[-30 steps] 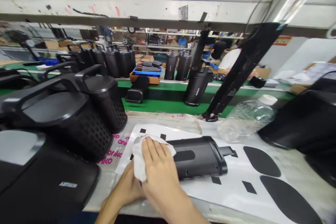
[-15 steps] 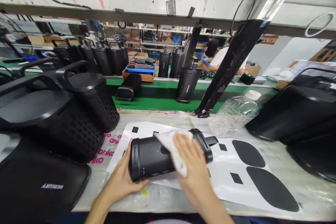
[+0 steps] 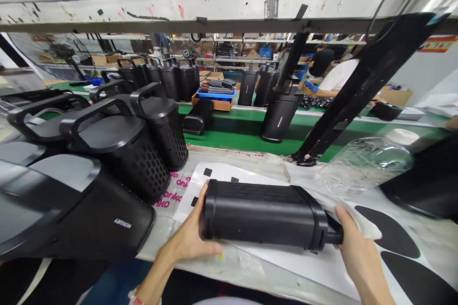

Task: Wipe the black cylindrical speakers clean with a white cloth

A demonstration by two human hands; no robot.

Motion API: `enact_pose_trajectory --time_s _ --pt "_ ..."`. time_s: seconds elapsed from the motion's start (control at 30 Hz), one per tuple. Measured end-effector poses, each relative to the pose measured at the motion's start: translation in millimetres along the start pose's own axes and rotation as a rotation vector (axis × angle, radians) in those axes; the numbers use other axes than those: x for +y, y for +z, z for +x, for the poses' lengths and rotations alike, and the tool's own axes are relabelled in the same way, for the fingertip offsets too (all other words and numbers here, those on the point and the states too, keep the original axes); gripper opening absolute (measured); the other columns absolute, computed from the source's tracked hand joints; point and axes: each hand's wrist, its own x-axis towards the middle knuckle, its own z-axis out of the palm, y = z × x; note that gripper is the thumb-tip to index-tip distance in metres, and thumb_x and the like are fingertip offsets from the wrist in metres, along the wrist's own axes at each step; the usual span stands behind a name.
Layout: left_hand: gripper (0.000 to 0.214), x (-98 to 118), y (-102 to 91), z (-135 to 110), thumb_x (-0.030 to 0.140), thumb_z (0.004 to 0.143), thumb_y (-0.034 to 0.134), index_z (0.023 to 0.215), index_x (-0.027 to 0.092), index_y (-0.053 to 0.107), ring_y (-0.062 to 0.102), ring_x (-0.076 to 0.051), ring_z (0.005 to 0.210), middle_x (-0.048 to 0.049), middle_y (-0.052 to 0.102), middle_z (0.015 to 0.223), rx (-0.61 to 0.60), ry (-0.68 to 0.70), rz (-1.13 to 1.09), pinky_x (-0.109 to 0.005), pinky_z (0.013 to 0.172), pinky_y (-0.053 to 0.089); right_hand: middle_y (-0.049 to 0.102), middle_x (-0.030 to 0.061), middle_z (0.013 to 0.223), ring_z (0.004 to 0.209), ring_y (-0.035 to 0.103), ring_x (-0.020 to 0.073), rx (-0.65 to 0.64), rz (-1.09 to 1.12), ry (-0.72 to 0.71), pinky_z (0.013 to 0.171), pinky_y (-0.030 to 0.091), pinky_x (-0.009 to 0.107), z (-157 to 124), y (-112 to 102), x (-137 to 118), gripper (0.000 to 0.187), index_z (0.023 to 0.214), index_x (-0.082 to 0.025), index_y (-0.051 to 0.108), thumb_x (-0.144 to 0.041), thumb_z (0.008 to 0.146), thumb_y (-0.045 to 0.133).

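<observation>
A black portable speaker (image 3: 261, 214) with a handle lies on its side, held just over or on a white sheet (image 3: 286, 264); contact with the sheet cannot be made out. My left hand (image 3: 189, 240) grips its left end, thumb low at the front and fingers behind. At the opposite end, my right hand (image 3: 358, 252) is closed around the handle area, with a crumpled white cloth (image 3: 368, 226) tucked under or beside its fingers. Large black rounded patches (image 3: 390, 228) sit on the sheet's right part, and small black squares (image 3: 207, 172) on its far left.
Several larger black speakers (image 3: 132, 147) crowd the left side, one marked MERKURY. To the right are a clear plastic bottle (image 3: 372, 159) and another dark speaker (image 3: 425, 186). A slanted black post (image 3: 343, 105) rises behind. A green conveyor (image 3: 239, 128) carries more speakers; a person (image 3: 339, 78) sits beyond it.
The speaker has been turned so a plain side faces me. My right hand has moved from wiping its middle with the cloth to its handle end. The view has shifted left.
</observation>
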Motion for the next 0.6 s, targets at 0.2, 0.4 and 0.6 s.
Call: enact_pose_trajectory --time_s 0.2,0.4,0.6 --pt "0.108 3 5.4 6 0.049 0.073 0.074 0.155 0.022 0.010 0.026 -0.032 0.146 -0.0130 0.025 0.160 0.154 -0.015 -0.010 -0.052 0.120 0.017 0.064 0.0099 0.126 0.122 0.056 0.0348 0.162 -0.003 -0.292 0.102 0.046 0.049 -45 11 -42 0.045 0.126 -0.027 0.063 -0.047 0.092 0.042" --pt "0.101 10 7.6 19 0.042 0.075 0.073 0.154 0.018 0.014 0.028 -0.031 0.145 -0.0143 0.027 0.159 0.198 0.007 -0.078 -0.050 0.120 0.020 0.051 0.0182 0.141 0.132 0.047 0.0306 -0.126 -0.129 -1.181 0.109 0.040 0.049 -103 108 -124 0.060 0.139 -0.003 0.048 -0.011 0.079 0.043" --pt "0.064 2 11.1 16 0.031 0.096 0.042 0.154 0.023 0.018 0.037 -0.029 0.141 -0.0096 0.037 0.155 0.233 -0.010 0.082 -0.054 0.118 0.032 0.041 0.0167 0.149 0.144 0.026 0.0285 -0.153 -0.167 -1.306 0.113 0.035 0.048 -121 99 -118 0.065 0.141 0.000 0.045 -0.006 0.077 0.040"
